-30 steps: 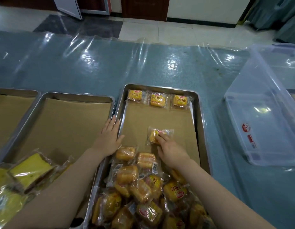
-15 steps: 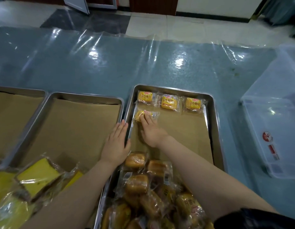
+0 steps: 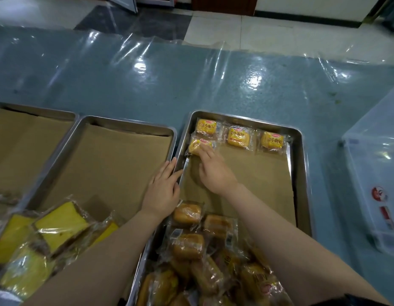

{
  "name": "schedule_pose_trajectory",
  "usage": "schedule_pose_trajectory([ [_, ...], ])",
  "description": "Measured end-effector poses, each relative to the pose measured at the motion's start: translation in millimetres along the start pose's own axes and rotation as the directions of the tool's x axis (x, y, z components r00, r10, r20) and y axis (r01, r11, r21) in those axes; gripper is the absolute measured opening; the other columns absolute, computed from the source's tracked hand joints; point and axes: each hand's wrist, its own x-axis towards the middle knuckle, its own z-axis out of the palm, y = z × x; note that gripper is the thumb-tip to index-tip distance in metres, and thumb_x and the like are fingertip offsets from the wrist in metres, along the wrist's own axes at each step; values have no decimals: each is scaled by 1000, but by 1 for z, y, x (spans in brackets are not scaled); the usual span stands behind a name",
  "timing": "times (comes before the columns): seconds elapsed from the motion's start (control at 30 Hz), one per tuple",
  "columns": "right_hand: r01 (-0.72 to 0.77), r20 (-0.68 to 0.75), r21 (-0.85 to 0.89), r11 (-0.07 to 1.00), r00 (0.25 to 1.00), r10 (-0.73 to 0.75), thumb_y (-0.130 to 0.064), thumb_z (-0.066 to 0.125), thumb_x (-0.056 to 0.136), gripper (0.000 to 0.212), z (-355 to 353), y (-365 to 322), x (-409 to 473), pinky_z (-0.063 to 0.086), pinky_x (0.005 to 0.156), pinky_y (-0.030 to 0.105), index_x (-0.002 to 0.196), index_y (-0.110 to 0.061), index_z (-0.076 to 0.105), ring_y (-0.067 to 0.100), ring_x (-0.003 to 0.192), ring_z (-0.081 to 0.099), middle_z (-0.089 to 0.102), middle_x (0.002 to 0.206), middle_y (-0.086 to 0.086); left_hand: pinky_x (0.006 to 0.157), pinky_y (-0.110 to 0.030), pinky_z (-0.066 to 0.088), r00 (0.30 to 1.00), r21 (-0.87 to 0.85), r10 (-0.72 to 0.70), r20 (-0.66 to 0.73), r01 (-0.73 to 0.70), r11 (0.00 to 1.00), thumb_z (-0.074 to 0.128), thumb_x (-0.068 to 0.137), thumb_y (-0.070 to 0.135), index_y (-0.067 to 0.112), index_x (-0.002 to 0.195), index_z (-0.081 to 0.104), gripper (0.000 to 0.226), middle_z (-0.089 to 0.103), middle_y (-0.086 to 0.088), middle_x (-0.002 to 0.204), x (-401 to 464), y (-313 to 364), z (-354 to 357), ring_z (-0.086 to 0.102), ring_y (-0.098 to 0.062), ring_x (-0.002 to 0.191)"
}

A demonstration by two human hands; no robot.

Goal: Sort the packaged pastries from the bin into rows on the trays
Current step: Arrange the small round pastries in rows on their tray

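Three yellow packaged pastries form a row (image 3: 237, 136) at the far end of the right metal tray (image 3: 301, 173), which is lined with brown paper. A fourth pastry (image 3: 197, 145) lies just below the row's left one. My right hand (image 3: 212, 171) touches this pastry with extended fingers. My left hand (image 3: 163, 191) rests flat on the rims where the right and middle trays meet. A loose pile of packaged pastries (image 3: 198, 250) fills the near end of the right tray.
The middle tray (image 3: 103, 164) and the left tray (image 3: 19, 138) are paper-lined. Wrapped yellow cake slices (image 3: 57, 228) lie at their near ends. A clear plastic bin (image 3: 377, 184) stands on the right. Clear plastic film covers the blue table (image 3: 169, 85).
My right hand carried one pastry from the tray's middle to its far left, under the first row. The left hand stayed on the tray rims. The camera tilted forward.
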Motion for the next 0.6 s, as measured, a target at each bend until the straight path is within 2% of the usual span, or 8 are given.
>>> schedule_pose_trajectory([
  [0.03,22,23,37,999,999,-23,-13,45,96,45,-2,-2,-8,29,117,40,141,-16,46,20,141,32,37,152,3,119,-42,20,1000,-15,3,-1,-3,1000,42,99,19,25,143,45,45,13,9,162,0,-1,0,3,-7,149],
  [0.1,14,134,138,990,991,-32,-11,48,95,32,-4,-6,-27,48,97,30,124,-20,58,11,113,54,53,130,-2,118,-42,22,1000,-44,2,4,-2,999,42,98,17,24,143,46,45,14,9,161,0,-1,-1,4,-7,149],
  [0.17,-3,254,215,977,966,-53,-12,49,96,26,-2,-8,-46,48,78,18,117,-22,61,1,91,56,56,115,-8,118,-42,23,1000,-60,-3,6,4,998,42,98,16,24,143,46,45,15,9,161,0,-2,-1,5,-8,149],
  [0.2,4,291,237,971,954,-75,-14,50,97,24,0,-10,-55,46,77,16,116,-23,61,-1,89,54,56,111,-9,118,-43,23,1000,-60,-7,5,7,998,42,98,16,24,142,46,45,16,9,161,1,-2,0,6,-8,149],
  [0.27,35,317,263,964,941,-121,-25,55,96,20,7,-10,-71,47,84,20,116,-24,61,2,94,53,56,110,-9,117,-45,25,1000,-47,-12,3,12,999,42,98,16,23,141,47,44,17,8,161,1,-2,1,8,-9,149],
  [0.4,-10,341,279,960,936,-90,-47,64,89,44,13,-12,-89,47,92,28,124,-23,54,10,104,51,54,118,-5,116,-47,26,1000,-44,-14,13,15,999,42,99,18,23,140,49,42,16,7,161,2,-3,1,8,-10,149],
  [0.5,-21,353,255,967,933,-73,-46,69,85,55,14,-16,-95,46,95,30,130,-22,49,14,110,50,52,124,-2,118,-46,22,1000,-26,5,21,-4,1000,43,99,19,22,139,49,40,17,4,161,-1,1,-2,8,-12,149],
  [0.6,-41,322,250,967,946,-43,-38,68,87,49,13,-20,-97,46,94,31,129,-20,50,15,110,51,53,123,0,118,-48,23,998,-20,61,-17,-61,998,46,98,15,21,133,54,36,32,0,156,-7,4,-7,14,-12,147],
])
